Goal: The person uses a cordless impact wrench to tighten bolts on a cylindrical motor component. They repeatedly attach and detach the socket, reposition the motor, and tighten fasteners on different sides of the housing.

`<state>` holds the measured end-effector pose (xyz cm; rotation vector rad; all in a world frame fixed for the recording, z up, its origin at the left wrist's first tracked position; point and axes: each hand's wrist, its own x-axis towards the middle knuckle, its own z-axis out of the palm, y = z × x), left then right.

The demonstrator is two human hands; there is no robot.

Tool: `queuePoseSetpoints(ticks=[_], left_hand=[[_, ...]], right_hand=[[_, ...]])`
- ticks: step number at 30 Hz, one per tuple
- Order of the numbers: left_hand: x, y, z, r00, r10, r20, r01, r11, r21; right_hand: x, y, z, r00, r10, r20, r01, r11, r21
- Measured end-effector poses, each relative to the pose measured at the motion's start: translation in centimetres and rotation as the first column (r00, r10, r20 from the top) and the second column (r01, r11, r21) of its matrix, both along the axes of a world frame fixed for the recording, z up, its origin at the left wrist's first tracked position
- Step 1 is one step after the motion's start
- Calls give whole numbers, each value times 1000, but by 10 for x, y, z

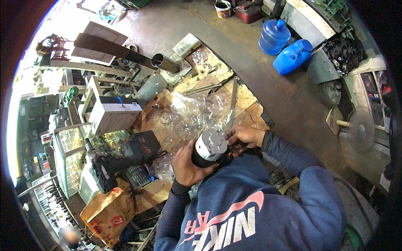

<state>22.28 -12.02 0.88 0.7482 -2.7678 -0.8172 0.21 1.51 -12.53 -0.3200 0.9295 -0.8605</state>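
Observation:
My left hand (186, 167) is wrapped round a piston (210, 143), a round part with a silver-grey crown and a black lower side. The piston stands upright just in front of my body, its crown facing up. At its right edge my right hand (243, 137) is closed, fingers bent in a pinch. What those fingers hold, if anything, is too small to make out. Crumpled clear plastic wrap (192, 111) lies on the worn wooden tabletop (247, 102) just beyond both hands.
Left of my hands lie a black cordless impact wrench (104, 165), a calculator (138, 176) and an orange paper bag (109, 211). A white box (115, 113) and a metal cylinder (165, 63) stand farther off. Blue water jugs (274, 37) and a fan (361, 129) are at the right.

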Motion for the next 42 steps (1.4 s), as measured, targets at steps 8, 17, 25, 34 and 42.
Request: queuePoseSetpoints(ticks=[8,17,25,34,42], left_hand=[[9,1,-2,1000,2,-22,-2,1000,-8],[12,2,-1,998,55,-18,-54,996,69],[7,-1,-2,999,2,-32,-1,1000,30],[-12,-9,-1,995,12,101,-21,996,85],[-43,-26,-9,939,-51,340,20,995,93]], right_hand=[[-1,3,10,984,-11,180,-2,997,71],[7,7,20,981,-128,147,128,992,9],[-8,9,39,998,-10,-61,9,1000,-6],[-76,-120,48,79,-453,-888,-317,833,-453],[-65,-199,21,-36,-464,-885,-404,816,-412]])
